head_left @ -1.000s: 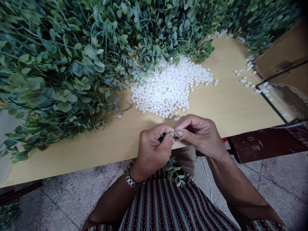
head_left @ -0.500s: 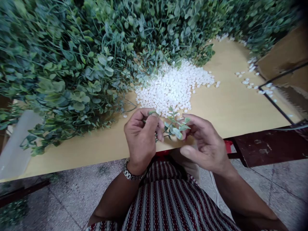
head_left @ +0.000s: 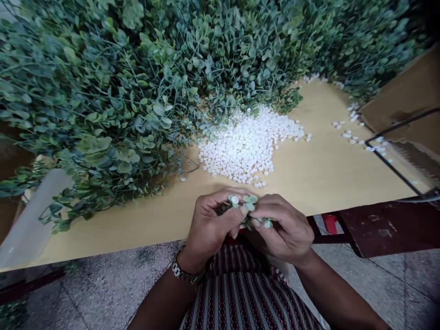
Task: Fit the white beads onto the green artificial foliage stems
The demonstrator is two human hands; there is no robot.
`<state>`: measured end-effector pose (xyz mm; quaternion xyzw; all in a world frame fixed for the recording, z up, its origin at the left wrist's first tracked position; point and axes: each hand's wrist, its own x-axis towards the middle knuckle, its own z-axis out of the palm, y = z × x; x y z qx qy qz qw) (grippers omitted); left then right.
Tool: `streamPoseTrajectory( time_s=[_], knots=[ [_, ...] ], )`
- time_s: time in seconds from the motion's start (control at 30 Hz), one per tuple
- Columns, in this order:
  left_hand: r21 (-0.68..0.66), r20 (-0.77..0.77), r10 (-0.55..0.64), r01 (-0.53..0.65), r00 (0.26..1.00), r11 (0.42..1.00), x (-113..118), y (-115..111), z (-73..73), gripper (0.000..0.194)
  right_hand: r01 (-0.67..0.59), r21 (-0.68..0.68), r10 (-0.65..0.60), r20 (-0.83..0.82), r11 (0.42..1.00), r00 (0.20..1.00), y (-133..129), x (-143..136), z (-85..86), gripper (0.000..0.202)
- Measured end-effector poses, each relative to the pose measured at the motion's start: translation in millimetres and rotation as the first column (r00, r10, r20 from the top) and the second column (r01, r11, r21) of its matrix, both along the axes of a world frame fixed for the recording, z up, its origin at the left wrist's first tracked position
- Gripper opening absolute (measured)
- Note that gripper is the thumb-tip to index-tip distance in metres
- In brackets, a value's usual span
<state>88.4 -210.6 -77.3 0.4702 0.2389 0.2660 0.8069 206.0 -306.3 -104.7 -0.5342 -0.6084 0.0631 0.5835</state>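
A small sprig of artificial green leaves (head_left: 250, 201) is held between my two hands, just over the table's front edge. My left hand (head_left: 216, 220) is closed on it, thumb and fingers pinching the stem. From the other side my right hand (head_left: 283, 224) pinches its leaves between thumb and fingertips. One small white piece (head_left: 234, 200) shows at the sprig's top, beside my left fingers. Beyond my hands lies a heap of small white plastic pieces (head_left: 240, 146). Part of the sprig is hidden by my fingers.
A big mass of artificial foliage (head_left: 137, 91) covers the back and left of the table (head_left: 144, 224). At the right stand a cardboard box (head_left: 405, 91) and a black metal frame (head_left: 395, 172), with loose white pieces nearby. A translucent plastic sheet (head_left: 34, 220) lies at the left edge.
My right hand has closed from an open pose onto the sprig's leaves. Both hands sit lower in the view and closer together, and the camera view has shifted slightly.
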Motion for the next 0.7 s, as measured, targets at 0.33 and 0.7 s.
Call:
streamPoseTrajectory(
  time_s=[0.33, 0.7],
  knots=[
    [0.189, -0.030, 0.038, -0.031, 0.999, 0.981, -1.2, -5.1, -5.0, 0.018, 0.004, -0.092, -0.018, -0.148, 0.996, 0.989, -0.8, -3.6, -1.6, 0.027],
    [0.354, 0.012, 0.111, -0.109, 0.994, 0.929, 1.9, -10.1, -10.0, 0.018, 0.082, -0.094, -0.091, -0.091, 0.992, 0.992, -1.3, -10.7, -0.2, 0.030]
  ],
)
